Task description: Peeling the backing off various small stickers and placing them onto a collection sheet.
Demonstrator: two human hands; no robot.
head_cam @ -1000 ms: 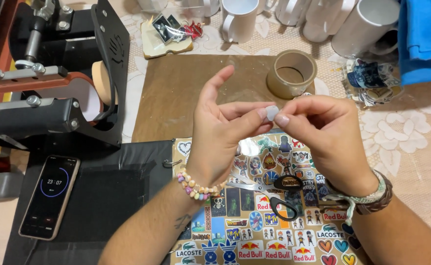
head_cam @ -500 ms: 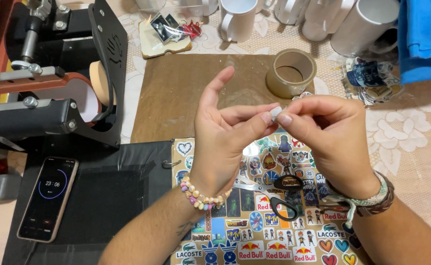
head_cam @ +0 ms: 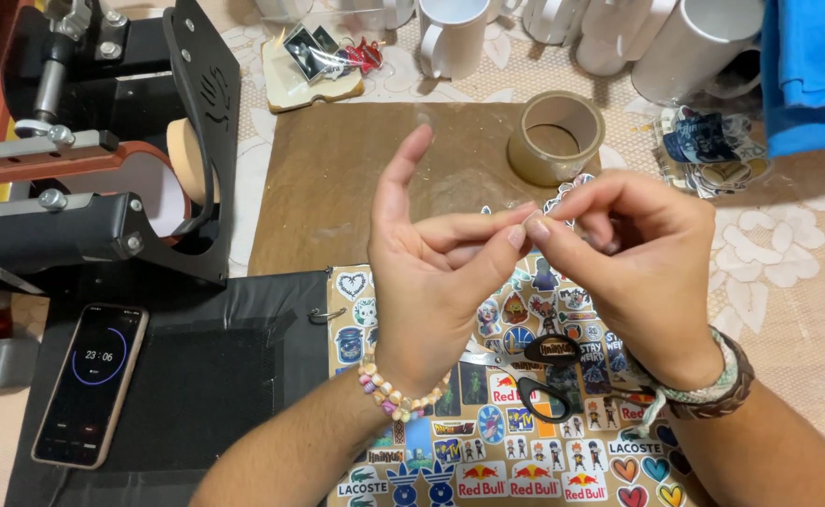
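Both hands are raised above a sheet of colourful stickers (head_cam: pixel 488 469), fingertips meeting. My left hand (head_cam: pixel 431 272), with a bead bracelet at the wrist, pinches with thumb and middle finger while its index finger points up. My right hand (head_cam: pixel 638 272), wearing woven wristbands, pinches the same spot from the right. Between the fingertips is a small pale piece (head_cam: pixel 525 219), too small to identify. Black-handled scissors (head_cam: pixel 544 394) lie on the sheet under the hands.
A roll of brownish tape (head_cam: pixel 555 136) stands on a brown board (head_cam: pixel 356 178). White mugs (head_cam: pixel 455 33) line the back, beside a blue cloth (head_cam: pixel 811 66) and a bag of stickers (head_cam: pixel 708 150). A mug press (head_cam: pixel 84 197) is at left; a phone (head_cam: pixel 91 383) lies on a black mat (head_cam: pixel 206 376).
The fingertips stay pinched together on the small piece. Both hands have shifted only slightly, and the fingers have worked a little at the pinch.
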